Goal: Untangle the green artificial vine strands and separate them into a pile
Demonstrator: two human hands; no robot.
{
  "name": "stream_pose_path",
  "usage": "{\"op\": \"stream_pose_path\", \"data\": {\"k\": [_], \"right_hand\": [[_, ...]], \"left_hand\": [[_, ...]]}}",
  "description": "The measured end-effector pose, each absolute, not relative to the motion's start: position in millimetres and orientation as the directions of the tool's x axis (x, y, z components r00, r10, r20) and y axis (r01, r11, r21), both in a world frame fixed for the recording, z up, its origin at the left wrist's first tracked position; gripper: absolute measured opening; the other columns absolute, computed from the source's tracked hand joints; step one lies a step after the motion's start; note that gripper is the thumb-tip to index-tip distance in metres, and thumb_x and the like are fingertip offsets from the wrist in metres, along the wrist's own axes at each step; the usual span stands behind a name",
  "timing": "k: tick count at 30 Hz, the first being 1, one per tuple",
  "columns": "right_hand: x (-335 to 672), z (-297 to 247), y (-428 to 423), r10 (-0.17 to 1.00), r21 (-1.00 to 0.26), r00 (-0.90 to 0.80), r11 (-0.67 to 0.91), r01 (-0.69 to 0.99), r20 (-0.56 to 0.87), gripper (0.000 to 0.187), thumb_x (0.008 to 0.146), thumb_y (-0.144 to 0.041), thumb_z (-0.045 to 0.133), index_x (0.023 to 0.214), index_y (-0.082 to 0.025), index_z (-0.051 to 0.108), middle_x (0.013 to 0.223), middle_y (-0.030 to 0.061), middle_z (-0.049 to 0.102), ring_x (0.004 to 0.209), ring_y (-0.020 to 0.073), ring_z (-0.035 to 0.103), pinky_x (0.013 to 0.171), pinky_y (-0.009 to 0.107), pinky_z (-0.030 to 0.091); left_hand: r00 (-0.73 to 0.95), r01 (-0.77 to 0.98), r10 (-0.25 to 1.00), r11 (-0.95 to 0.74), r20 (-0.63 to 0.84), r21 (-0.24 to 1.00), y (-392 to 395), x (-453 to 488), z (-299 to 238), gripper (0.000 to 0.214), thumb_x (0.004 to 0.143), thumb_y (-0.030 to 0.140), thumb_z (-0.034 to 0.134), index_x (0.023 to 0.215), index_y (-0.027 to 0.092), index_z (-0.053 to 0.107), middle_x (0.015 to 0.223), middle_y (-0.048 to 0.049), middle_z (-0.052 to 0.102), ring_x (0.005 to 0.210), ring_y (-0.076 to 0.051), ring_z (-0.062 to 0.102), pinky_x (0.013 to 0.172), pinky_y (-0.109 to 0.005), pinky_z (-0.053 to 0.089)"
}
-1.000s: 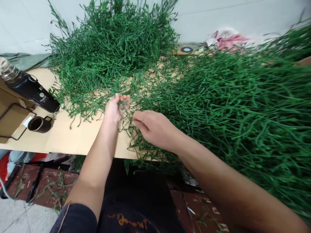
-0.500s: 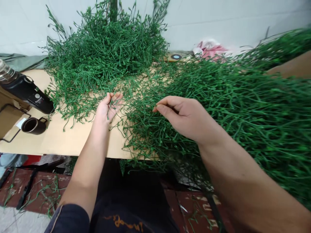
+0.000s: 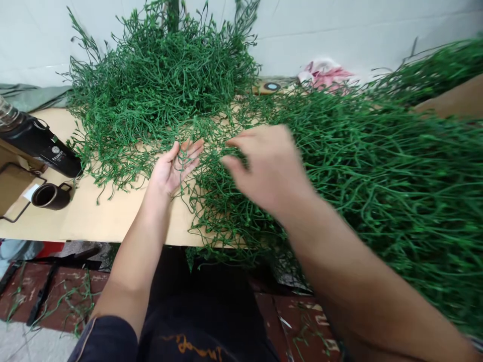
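My left hand (image 3: 174,168) is palm up over the table, its fingers stretched and spread. A thin green stem (image 3: 182,163) lies across its palm, seemingly loose. My right hand (image 3: 269,166), smeared by motion, hovers over the left part of a large heap of green plastic-looking stems (image 3: 362,171). Its thumb and fingers are apart, and I see nothing between them. Behind my left hand rises a second heap of green stems (image 3: 162,80), with small bud-like tips. Loose stems are strewn between the two heaps.
A black bottle (image 3: 49,146) leans at the left, with a dark mug (image 3: 52,196) in front of it. Against the white wall lie a pink and white cloth (image 3: 326,75) and a tape roll (image 3: 271,86). Brown boxes (image 3: 75,296) with fallen stems are below the table (image 3: 113,221).
My right hand has moved left and slightly up, its pinch now parted. The fingers of my left hand have uncurled and spread, and that hand has shifted slightly right.
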State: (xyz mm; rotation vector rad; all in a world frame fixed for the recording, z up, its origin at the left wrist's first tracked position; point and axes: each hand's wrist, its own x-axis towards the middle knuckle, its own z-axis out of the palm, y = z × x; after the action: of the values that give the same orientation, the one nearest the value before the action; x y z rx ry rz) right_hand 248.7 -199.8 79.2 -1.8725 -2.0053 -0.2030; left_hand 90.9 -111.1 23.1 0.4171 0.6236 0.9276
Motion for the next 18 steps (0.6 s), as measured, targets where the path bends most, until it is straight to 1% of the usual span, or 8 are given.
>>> {"op": "stream_pose_path", "data": {"k": [2, 5, 9, 11, 12, 14, 16, 18], "right_hand": [[221.8, 67.2, -187.3, 0.930, -0.164, -0.134, 0.200, 0.966, 0.341, 0.035, 0.084, -0.033, 0.049, 0.106, -0.009, 0.063, 0.113, 0.0167, 0.059, 0.106, 0.0284, 0.049, 0.085, 0.039, 0.039], [203.7, 53.5, -168.8, 0.946, -0.149, -0.194, 0.238, 0.960, 0.260, 0.028, 0.086, -0.025, 0.042, 0.100, -0.010, 0.061, 0.102, 0.0157, 0.063, 0.092, 0.0249, 0.053, 0.077, 0.035, 0.038], [207.1, 49.7, -166.0, 0.957, -0.173, -0.221, 0.253, 0.952, 0.186, 0.028, 0.088, -0.019, 0.033, 0.092, -0.013, 0.060, 0.092, 0.0124, 0.065, 0.081, 0.0201, 0.054, 0.072, 0.031, 0.036], [204.6, 53.4, -176.8, 0.967, -0.216, -0.210, 0.239, 0.947, 0.146, 0.027, 0.087, -0.017, 0.033, 0.086, -0.013, 0.060, 0.087, 0.0110, 0.064, 0.078, 0.0187, 0.053, 0.069, 0.029, 0.036], [201.3, 56.2, -184.1, 0.964, -0.235, -0.245, 0.262, 0.936, 0.101, 0.026, 0.086, -0.014, 0.034, 0.082, -0.013, 0.060, 0.083, 0.0102, 0.063, 0.076, 0.0181, 0.053, 0.068, 0.029, 0.036], [194.8, 62.7, -199.1, 0.919, -0.270, -0.395, 0.383, 0.883, 0.012, 0.024, 0.083, -0.010, 0.037, 0.078, -0.013, 0.060, 0.076, 0.0089, 0.062, 0.073, 0.0174, 0.051, 0.069, 0.029, 0.038], [196.6, 70.3, -209.7, 0.880, -0.278, -0.475, 0.456, 0.846, -0.001, 0.024, 0.083, -0.009, 0.038, 0.077, -0.012, 0.061, 0.076, 0.0093, 0.063, 0.075, 0.0180, 0.052, 0.073, 0.030, 0.040], [213.4, 78.2, -212.5, 0.940, -0.215, -0.335, 0.340, 0.915, 0.062, 0.025, 0.085, -0.014, 0.039, 0.078, -0.012, 0.063, 0.081, 0.0111, 0.064, 0.080, 0.0204, 0.054, 0.077, 0.033, 0.042]], "left_hand": [[0.439, -0.602, 0.837, 0.543, -0.325, 0.585, -112.1, 90.7, 23.7, 0.030, 0.090, 0.030, 0.041, 0.101, 0.012, 0.063, 0.102, -0.0109, 0.071, 0.106, -0.019, 0.063, 0.088, -0.030, 0.052], [0.426, -0.603, 0.851, 0.520, -0.306, 0.606, -112.8, 92.1, 22.4, 0.027, 0.090, 0.028, 0.042, 0.096, 0.012, 0.064, 0.097, -0.0102, 0.072, 0.103, -0.019, 0.064, 0.084, -0.028, 0.053], [0.382, -0.608, 0.869, 0.492, -0.314, 0.623, -108.0, 99.0, 16.4, 0.020, 0.088, 0.025, 0.047, 0.086, 0.013, 0.062, 0.088, -0.0079, 0.072, 0.098, -0.017, 0.066, 0.081, -0.026, 0.053], [0.298, -0.643, 0.887, 0.459, -0.352, 0.612, -101.4, 99.1, 12.3, 0.019, 0.088, 0.024, 0.048, 0.079, 0.014, 0.060, 0.075, -0.0047, 0.069, 0.092, -0.015, 0.067, 0.079, -0.023, 0.053], [0.236, -0.677, 0.897, 0.427, -0.373, 0.599, -97.4, 97.0, 10.3, 0.021, 0.089, 0.024, 0.046, 0.075, 0.014, 0.058, 0.067, -0.0024, 0.067, 0.088, -0.013, 0.067, 0.077, -0.021, 0.052], [0.119, -0.746, 0.915, 0.339, -0.386, 0.573, -90.3, 88.8, 7.5, 0.027, 0.091, 0.023, 0.041, 0.068, 0.015, 0.053, 0.056, 0.0015, 0.060, 0.081, -0.009, 0.067, 0.075, -0.018, 0.051], [0.113, -0.760, 0.926, 0.314, -0.359, 0.569, -87.3, 78.9, 7.5, 0.029, 0.092, 0.024, 0.039, 0.067, 0.015, 0.052, 0.057, 0.0017, 0.061, 0.081, -0.009, 0.068, 0.075, -0.019, 0.051], [0.220, -0.718, 0.922, 0.375, -0.320, 0.586, -89.4, 72.1, 10.5, 0.027, 0.091, 0.025, 0.041, 0.071, 0.015, 0.055, 0.070, -0.0019, 0.068, 0.090, -0.012, 0.067, 0.077, -0.022, 0.052]]}}
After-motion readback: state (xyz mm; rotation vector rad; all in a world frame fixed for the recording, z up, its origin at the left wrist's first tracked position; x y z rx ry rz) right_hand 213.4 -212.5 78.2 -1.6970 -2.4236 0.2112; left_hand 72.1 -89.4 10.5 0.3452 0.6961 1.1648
